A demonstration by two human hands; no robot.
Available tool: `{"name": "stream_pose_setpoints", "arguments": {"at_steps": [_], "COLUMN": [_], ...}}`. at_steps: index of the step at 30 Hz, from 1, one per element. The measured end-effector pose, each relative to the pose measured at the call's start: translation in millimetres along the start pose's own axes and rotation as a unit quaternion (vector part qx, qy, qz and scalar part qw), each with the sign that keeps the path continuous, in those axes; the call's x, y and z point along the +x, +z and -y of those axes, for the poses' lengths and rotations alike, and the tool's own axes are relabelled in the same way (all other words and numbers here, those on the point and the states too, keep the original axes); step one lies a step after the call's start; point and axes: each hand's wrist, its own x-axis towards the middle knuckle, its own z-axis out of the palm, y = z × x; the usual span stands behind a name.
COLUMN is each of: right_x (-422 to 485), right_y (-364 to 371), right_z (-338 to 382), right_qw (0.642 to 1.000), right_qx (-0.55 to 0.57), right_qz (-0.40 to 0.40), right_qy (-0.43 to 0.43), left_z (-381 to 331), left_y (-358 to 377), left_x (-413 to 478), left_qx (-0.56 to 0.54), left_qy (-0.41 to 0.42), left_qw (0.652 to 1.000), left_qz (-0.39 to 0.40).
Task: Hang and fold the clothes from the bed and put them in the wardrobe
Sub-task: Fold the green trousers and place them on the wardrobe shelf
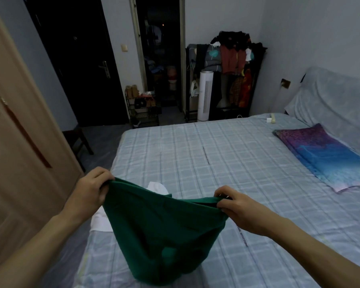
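Observation:
I hold a dark green garment (pixel 162 229) up over the near edge of the bed (pixel 227 154). My left hand (pixel 89 190) grips its upper left corner and my right hand (pixel 235 206) pinches its upper right edge. The cloth sags between them and its lower part rests bunched on the checked sheet. A white garment (pixel 101 222) lies on the bed behind the green one, mostly hidden by it. The wooden wardrobe (pixel 19 142) stands at the left with its doors closed.
A purple and blue pillow (pixel 324 156) lies at the bed's right side near the covered headboard. Beyond the bed stand a white tower fan (pixel 205 94), a full clothes rack (pixel 235 59), a shoe rack (pixel 143 109) and a dark stool (pixel 77 140). A white charger (pixel 271 119) sits on the far corner.

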Motion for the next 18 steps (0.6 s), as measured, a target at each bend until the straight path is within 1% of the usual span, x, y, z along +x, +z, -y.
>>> {"name": "stream_pose_setpoints", "arguments": {"at_steps": [3, 8, 12, 16, 18], "right_x": [-0.1, -0.7, -1.5, -5.9, -6.6], "right_y": [-1.8, 6.3, 5.0, -7.5, -19.0], "right_z": [-4.4, -13.4, -9.1, -6.4, -11.9], "right_qw": [0.999, 0.996, 0.992, 0.992, 0.992], "right_qx": [0.003, -0.018, 0.036, 0.067, 0.076], "right_qz": [-0.009, 0.016, 0.006, 0.042, 0.042], "right_qy": [0.032, 0.091, 0.122, 0.096, 0.091], "left_z": [2.3, -1.9, -8.4, -11.3, -10.6], "left_y": [0.0, -0.4, -5.6, -12.7, -17.0], "left_x": [-3.0, -0.7, 0.5, 1.3, 1.6], "left_qx": [0.007, 0.02, 0.02, -0.004, -0.018], "left_qy": [0.007, 0.027, 0.019, 0.0, 0.0], "left_qw": [1.0, 0.999, 0.999, 0.999, 0.999], "left_qz": [-0.011, -0.025, -0.03, -0.035, -0.029]}}
